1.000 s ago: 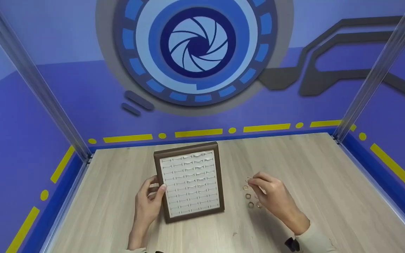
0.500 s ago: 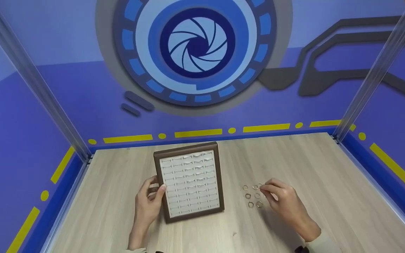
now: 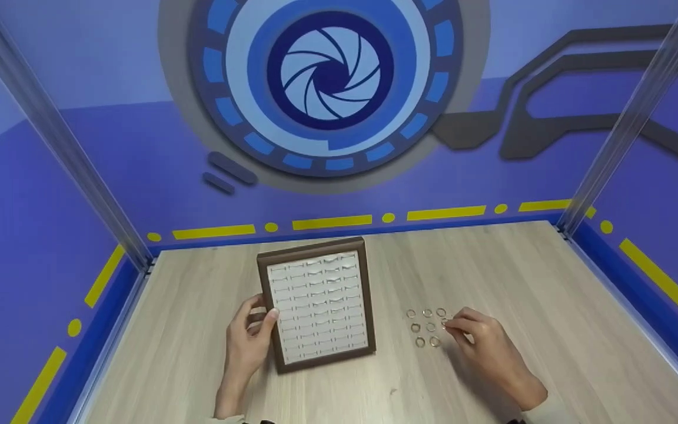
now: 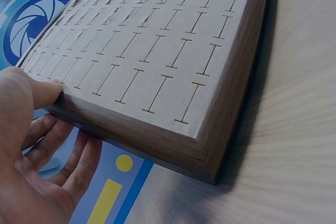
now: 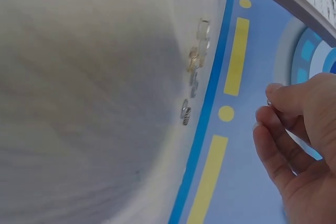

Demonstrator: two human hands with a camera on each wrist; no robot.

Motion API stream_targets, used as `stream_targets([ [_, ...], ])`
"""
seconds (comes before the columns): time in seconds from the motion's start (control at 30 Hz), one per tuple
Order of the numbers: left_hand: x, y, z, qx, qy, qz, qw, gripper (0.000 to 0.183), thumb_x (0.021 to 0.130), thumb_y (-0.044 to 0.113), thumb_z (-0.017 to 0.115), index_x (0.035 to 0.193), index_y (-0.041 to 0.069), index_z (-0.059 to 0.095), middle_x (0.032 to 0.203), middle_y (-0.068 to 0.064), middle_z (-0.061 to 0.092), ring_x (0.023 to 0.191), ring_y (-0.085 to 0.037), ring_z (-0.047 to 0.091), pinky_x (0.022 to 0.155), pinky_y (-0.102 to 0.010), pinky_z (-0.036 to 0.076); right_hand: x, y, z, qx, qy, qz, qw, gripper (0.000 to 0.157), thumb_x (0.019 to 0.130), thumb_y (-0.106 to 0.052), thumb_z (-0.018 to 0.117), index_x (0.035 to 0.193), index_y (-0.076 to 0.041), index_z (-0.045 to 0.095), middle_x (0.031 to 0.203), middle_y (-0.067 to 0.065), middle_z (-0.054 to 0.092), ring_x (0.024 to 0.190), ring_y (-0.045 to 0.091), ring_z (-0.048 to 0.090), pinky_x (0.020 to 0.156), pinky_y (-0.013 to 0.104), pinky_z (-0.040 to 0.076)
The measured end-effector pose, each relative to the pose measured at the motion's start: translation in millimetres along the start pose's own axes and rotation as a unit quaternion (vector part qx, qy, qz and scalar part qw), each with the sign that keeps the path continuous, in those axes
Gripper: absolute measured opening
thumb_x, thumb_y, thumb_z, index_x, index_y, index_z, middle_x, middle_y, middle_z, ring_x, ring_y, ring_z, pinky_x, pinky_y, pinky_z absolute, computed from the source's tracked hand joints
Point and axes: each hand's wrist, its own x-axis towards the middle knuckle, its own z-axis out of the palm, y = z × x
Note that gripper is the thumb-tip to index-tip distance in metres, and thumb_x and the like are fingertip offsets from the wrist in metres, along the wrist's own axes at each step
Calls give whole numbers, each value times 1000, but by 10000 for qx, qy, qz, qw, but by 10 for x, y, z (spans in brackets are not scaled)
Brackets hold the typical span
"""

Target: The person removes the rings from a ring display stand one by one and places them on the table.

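Observation:
My left hand (image 3: 251, 338) grips the left edge of a brown-framed ring display tray (image 3: 318, 309), thumb on the front edge and fingers behind. The tray stands tilted on the table, its pale slotted pad facing me; no rings show in its slots. In the left wrist view, the thumb (image 4: 47, 94) presses on the wooden rim. My right hand (image 3: 486, 347) pinches a small ring (image 3: 444, 323) between thumb and fingertips, at the right side of a group of rings. Only a glint of this ring (image 5: 269, 103) shows in the right wrist view.
Several loose rings, among them a gold-coloured ring (image 3: 415, 327) and a ring nearer the front (image 3: 420, 342), lie in rough rows on the wooden table (image 3: 551, 294), right of the tray. Blue printed walls (image 3: 115, 153) enclose the back and sides.
My right hand has moved right and slightly toward me, from the group's upper side to its right side. More rings are uncovered. The left hand and tray stay put.

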Motion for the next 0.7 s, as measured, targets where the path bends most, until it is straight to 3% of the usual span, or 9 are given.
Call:
stream_targets([
  [0.27,-1,3,1,28,-13,-16,10000,43,107,19,68,147,6,57,135,-15,63,115,-28,68,99,-33,62,-80,76,-5,64,-419,255,9988,25,77,15,86,86,-8,82,83,-8,69,72,-1,61,62,6,47],
  [0.7,-3,-9,2,-5,8,59,10000,43,106,17,69,147,6,58,134,-15,63,114,-28,68,97,-28,61,-93,99,13,-130,-1405,868,9862,17,85,10,82,89,-7,84,83,-7,69,73,-2,60,61,20,57],
])
